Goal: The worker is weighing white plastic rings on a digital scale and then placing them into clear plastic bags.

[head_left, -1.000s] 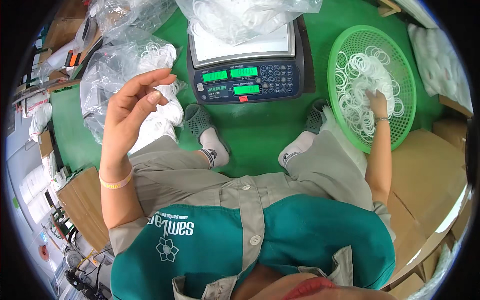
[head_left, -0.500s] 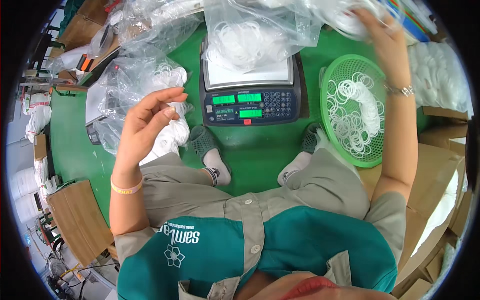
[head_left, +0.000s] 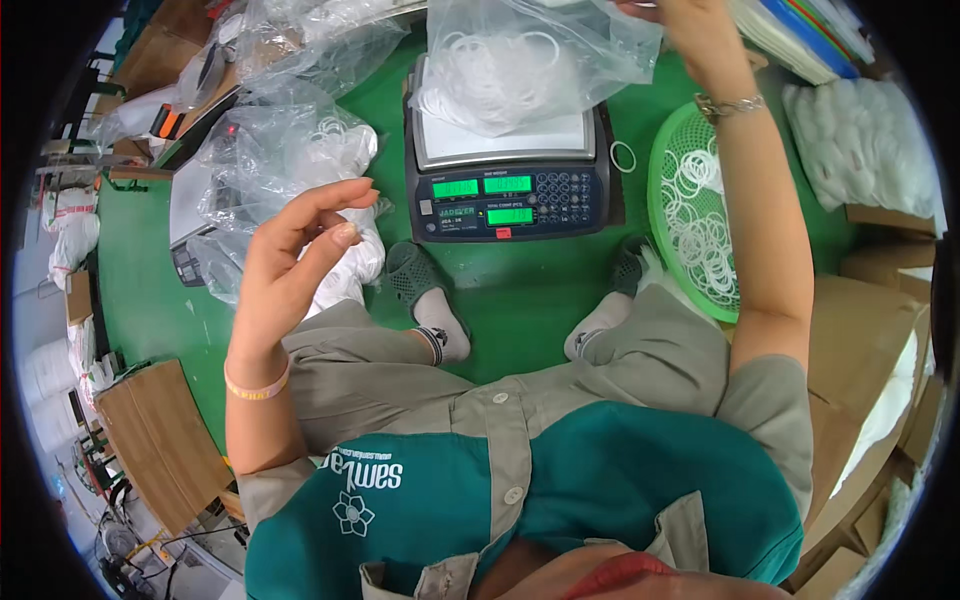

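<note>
From where I stand, the step in hand appears to be loading white rings (head_left: 490, 95) into the clear bag (head_left: 585, 50) on the pan (head_left: 560, 138) of the scale (head_left: 510, 187). The bag covers most of the pan, and its loose film spreads past the scale's right rear corner.

Right hand (head_left: 692, 32): raised beyond the scale, to its right, near that film. The fingers run out of view, so I cannot tell whether they hold anything.

Left hand (head_left: 300, 250): left of the scale, empty, thumb and fingers curled with a narrow gap between.

Supply: a green basket (head_left: 656, 215), right of the scale, contains more rings. One stray ring (head_left: 622, 157) shows just right of the scale; whether it touches the floor (head_left: 520, 290) is unclear.

Next move, in my judgement: recover the stray ring, read the scale's display (head_left: 510, 216), then add or remove rings as needed
</note>
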A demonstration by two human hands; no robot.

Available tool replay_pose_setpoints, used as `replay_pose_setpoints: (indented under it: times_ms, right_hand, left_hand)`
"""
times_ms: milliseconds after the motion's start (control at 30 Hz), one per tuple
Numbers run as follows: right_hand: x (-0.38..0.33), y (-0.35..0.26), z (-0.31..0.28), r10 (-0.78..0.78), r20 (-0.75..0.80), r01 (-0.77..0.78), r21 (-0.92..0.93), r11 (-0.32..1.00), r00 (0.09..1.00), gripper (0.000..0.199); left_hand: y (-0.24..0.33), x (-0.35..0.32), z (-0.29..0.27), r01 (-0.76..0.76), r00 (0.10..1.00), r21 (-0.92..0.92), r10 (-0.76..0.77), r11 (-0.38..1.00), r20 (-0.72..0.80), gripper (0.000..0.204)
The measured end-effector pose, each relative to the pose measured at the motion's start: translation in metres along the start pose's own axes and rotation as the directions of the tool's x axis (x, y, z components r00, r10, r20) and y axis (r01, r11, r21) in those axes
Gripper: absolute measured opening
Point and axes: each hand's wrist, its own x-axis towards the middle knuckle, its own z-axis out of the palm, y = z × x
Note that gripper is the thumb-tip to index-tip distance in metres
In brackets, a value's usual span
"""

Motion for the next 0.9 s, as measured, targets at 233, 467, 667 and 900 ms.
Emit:
replay_pose_setpoints:
  times_ms: [233, 467, 667, 900]
  right_hand:
    - [-0.067, 0.088, -0.158, 0.205, -0.375, -0.304, -0.228, 0.925, 0.904, 0.031]
    - [-0.126, 0.199, -0.19, 0.265, -0.009, -0.083, -0.96, 0.267, 0.964, 0.044]
    - [-0.085, 0.212, -0.066, 0.627, -0.024, -0.628, -0.007, 0.779, 0.778, 0.035]
    - [-0.08, 0.399, -0.082, 0.613, -0.123, -0.45, -0.791, 0.415, 0.781, 0.039]
  left_hand:
    - [-0.003, -0.001, -0.003, -0.023, 1.0, 0.059, 0.022, 0.998, 0.018, 0.031]
    - [-0.003, 0.007, 0.001, 0.015, 1.0, 0.106, -0.016, 0.994, 0.002, 0.03]
    - [-0.003, 0.009, 0.005, 0.039, 0.999, 0.166, -0.036, 0.985, -0.026, 0.029]
    - [-0.005, 0.017, 0.003, -0.006, 1.0, 0.194, 0.004, 0.981, 0.01, 0.029]
